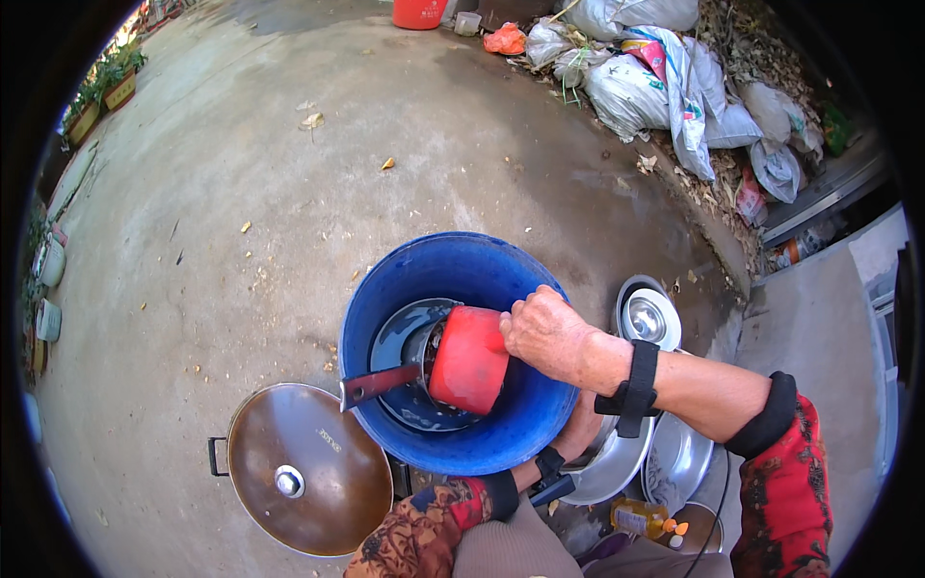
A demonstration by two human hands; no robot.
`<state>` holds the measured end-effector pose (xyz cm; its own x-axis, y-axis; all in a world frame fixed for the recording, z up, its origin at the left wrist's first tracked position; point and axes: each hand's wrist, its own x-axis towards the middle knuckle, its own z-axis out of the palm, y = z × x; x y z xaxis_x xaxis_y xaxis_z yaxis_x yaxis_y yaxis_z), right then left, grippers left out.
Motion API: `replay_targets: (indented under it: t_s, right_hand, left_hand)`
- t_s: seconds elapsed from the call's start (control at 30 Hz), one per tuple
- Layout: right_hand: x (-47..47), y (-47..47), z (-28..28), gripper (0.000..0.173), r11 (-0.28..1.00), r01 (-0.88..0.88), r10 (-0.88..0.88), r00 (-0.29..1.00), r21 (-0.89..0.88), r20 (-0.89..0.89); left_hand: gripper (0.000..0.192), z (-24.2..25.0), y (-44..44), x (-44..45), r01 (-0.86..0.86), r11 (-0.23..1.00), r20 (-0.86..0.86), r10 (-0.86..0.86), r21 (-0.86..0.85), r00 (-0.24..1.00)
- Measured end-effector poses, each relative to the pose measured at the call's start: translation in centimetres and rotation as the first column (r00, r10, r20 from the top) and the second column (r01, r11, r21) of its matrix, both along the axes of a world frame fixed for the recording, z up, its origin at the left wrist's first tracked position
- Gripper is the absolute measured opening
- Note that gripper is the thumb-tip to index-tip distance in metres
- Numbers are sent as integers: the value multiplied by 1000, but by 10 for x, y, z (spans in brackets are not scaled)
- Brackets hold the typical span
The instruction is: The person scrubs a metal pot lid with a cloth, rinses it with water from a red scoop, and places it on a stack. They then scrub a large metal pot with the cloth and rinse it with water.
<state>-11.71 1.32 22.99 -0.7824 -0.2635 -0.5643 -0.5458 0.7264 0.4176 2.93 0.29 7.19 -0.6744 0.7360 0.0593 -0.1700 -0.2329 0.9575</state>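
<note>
My right hand (553, 332) grips the handle of a red plastic dipper (470, 360). The dipper lies tipped on its side over a large blue plastic bucket (462, 459), its mouth turned left. Against that mouth is a metal pan, mostly hidden, whose dark red handle (379, 386) sticks out past the bucket's left rim. Dark water (401, 339) stands at the bottom of the bucket. My left hand (580, 426) is beside the bucket's lower right outside; its fingers are hidden behind my right wrist and the strap, so I cannot tell what they hold.
On the concrete at left lies a brown domed wok lid (311, 469). Metal basins (676, 462), a white bowl (668, 318) and a yellow soap bottle (639, 518) stand at right. Stuffed white sacks (629, 94) line the upper right; a red bucket (419, 13) is at the top.
</note>
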Motion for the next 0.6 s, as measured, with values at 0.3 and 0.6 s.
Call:
replay_targets:
  t_s: [0.3, 0.6]
  right_hand:
    - [-9, 0, -33, 10, 960, 166, -158, 986, -226, 55]
    - [-12, 28, 15, 49, 165, 982, -640, 180, -95, 747]
  left_hand:
    - [25, -27, 10, 18, 41, 993, 206, -63, 109, 977]
    - [21, -57, 25, 12, -494, 747, -895, -368, -446, 253]
